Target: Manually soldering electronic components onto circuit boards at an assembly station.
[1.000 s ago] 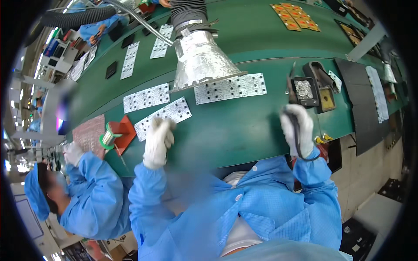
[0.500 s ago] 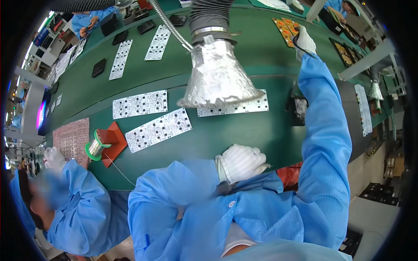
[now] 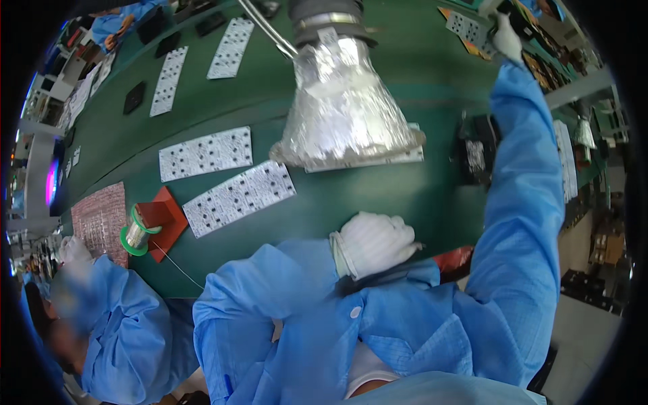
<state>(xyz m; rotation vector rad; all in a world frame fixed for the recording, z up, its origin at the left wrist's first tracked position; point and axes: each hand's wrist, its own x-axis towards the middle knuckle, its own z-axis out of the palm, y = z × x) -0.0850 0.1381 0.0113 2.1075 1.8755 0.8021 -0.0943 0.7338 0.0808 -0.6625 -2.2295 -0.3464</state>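
At the centre of the frame, just below the middle, the person's left hand (image 3: 375, 241) in a knitted white glove lay curled into a loose fist at the near edge of the green workbench (image 3: 378, 196). Its fingers were drawn together, but whether they pinched anything could not be told. A dark strap or cable (image 3: 378, 275) ran beneath it over the crinkled blue smock.

At the upper right, the right hand (image 3: 506, 39), also white-gloved, was stretched far up on a long blue sleeve, touching a pale perforated circuit panel (image 3: 466, 27) near the far side of the bench. Its grip was too small and distant to judge.

Above the left hand hung a cone-shaped fume hood (image 3: 344, 115) wrapped in wrinkled silver foil, topped by a ribbed dark hose (image 3: 322, 9). To its left, two white rectangular circuit panels (image 3: 239, 198) dotted with small holes lay flat on the smooth green mat. Further left sat a green spool of solder wire (image 3: 137, 231) on a red square holder (image 3: 160, 221), a thin strand trailing from it. Beside that lay a reddish-brown board (image 3: 101, 217).

At the lower left, another person in a blue smock (image 3: 115, 331) sat at the bench, one gloved hand (image 3: 73, 251) near the brown board.
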